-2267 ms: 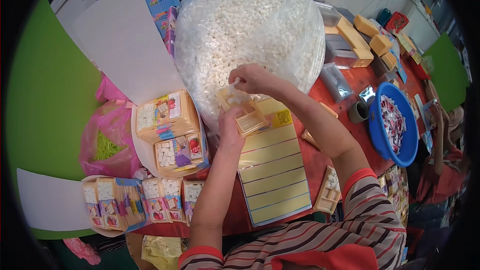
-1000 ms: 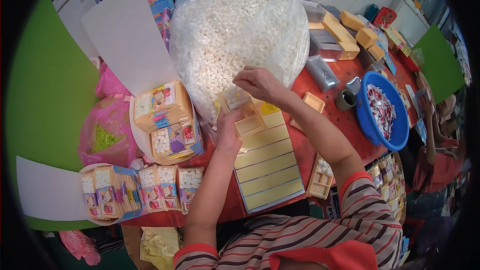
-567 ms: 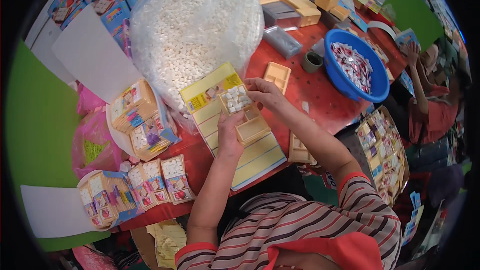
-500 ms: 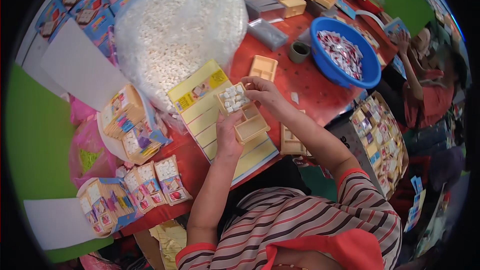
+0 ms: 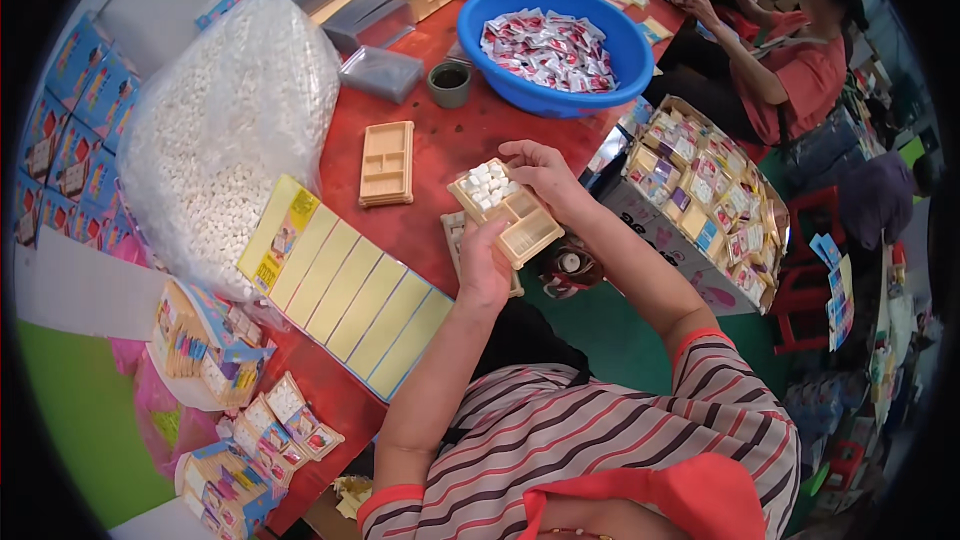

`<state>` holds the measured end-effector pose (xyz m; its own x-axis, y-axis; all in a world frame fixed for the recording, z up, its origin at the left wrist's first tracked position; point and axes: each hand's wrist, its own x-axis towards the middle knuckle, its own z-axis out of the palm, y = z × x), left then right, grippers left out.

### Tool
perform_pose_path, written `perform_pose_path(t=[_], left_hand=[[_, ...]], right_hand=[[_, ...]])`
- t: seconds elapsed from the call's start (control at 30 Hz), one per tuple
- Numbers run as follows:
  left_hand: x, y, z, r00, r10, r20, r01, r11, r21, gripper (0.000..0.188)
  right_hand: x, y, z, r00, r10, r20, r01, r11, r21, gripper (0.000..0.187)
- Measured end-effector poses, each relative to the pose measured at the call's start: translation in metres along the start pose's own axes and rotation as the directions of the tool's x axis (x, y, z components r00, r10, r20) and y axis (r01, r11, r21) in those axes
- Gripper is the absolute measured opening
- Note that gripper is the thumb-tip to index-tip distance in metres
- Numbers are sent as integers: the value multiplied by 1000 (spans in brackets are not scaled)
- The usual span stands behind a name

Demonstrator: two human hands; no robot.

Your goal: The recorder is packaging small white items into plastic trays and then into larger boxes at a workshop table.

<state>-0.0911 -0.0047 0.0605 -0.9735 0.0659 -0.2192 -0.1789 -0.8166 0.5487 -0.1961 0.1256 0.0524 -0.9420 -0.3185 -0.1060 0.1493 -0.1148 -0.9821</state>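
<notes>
My left hand (image 5: 485, 265) is closed on the lower left edge of a cream compartment tray (image 5: 530, 235). Small white marshmallow-like pieces (image 5: 488, 186) fill the tray's far-left compartment; its nearer compartments look bare. At the far right corner, beside the white pieces, the curled fingers of my right hand (image 5: 548, 180) close on the tray's rim. Partly hidden below the held tray is another cream tray (image 5: 451, 230) at the table's edge. A third cream tray (image 5: 387, 162), with bare compartments, lies farther left on the red table (image 5: 420, 230).
A large clear bag (image 5: 230, 130) of white pieces stands at left beside a yellow ruled sheet (image 5: 345, 285). Beyond my hands are a grey cup (image 5: 449, 85) and a blue basin (image 5: 560, 90) of sachets. A carton (image 5: 700, 210) of filled trays stands right; a co-worker (image 5: 780, 70) sits behind it.
The view has turned right, so the table's things appear farther left. Both hands have carried the tray from above the yellow sheet to above the tray at the table's edge.
</notes>
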Motion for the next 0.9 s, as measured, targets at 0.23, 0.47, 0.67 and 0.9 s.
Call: perform_pose_path(t=[0.23, 0.47, 0.67, 0.9], left_hand=[[-2, -2, -5, 994, -103, -18, 105, 986, 130, 57], [-2, 11, -12, 995, -59, -76, 72, 979, 188, 65], [3, 24, -15, 996, -26, -91, 43, 980, 193, 64], [-2, 29, 0, 996, -39, -75, 53, 979, 197, 62]], right_hand=[[10, 28, -39, 983, -129, -129, 100, 973, -206, 39], [7, 17, -29, 961, -221, -164, 109, 852, -512, 34], [-2, 7, -18, 931, -353, -92, 173, 650, -740, 26], [-8, 5, -8, 840, -539, 67, 299, 356, -886, 36]])
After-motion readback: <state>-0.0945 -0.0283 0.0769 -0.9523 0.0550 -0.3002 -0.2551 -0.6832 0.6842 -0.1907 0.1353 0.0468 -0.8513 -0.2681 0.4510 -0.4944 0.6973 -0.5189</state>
